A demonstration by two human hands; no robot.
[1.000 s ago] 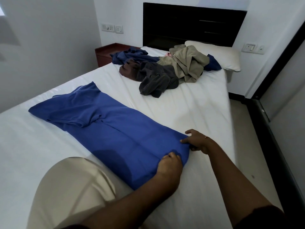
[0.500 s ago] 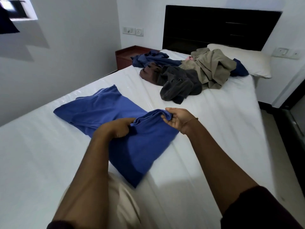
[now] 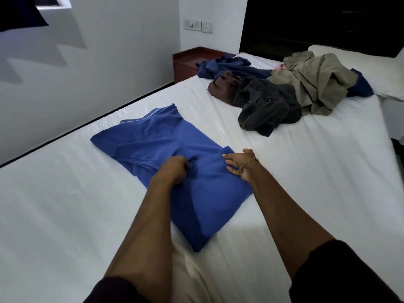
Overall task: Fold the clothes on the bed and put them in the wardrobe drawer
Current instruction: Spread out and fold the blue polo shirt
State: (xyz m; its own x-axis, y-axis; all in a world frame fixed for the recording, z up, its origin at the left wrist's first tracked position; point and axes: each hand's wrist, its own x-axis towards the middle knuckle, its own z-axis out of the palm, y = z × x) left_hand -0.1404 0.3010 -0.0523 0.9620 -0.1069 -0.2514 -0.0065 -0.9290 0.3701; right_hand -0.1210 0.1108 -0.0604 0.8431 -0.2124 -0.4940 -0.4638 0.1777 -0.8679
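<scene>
While the blue polo shirt (image 3: 175, 154) lies half-folded on the near part of the white bed (image 3: 306, 171), the left hand (image 3: 175, 169) pinches its folded-over hem and the right hand (image 3: 239, 161) rests on it, fingers spread flat. Light and limp, it will likely sag and crease, so it is best lifted by both folded edges.

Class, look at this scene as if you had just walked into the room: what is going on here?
A person is folding a blue shirt on a white bed. The left hand grips the cloth near the middle of the fold, while the right hand rests on the folded edge with fingers spread. The lower half of the shirt is doubled up over itself. A heap of unfolded clothes lies further up the bed beside a pillow. No wardrobe drawer is in view.
</scene>
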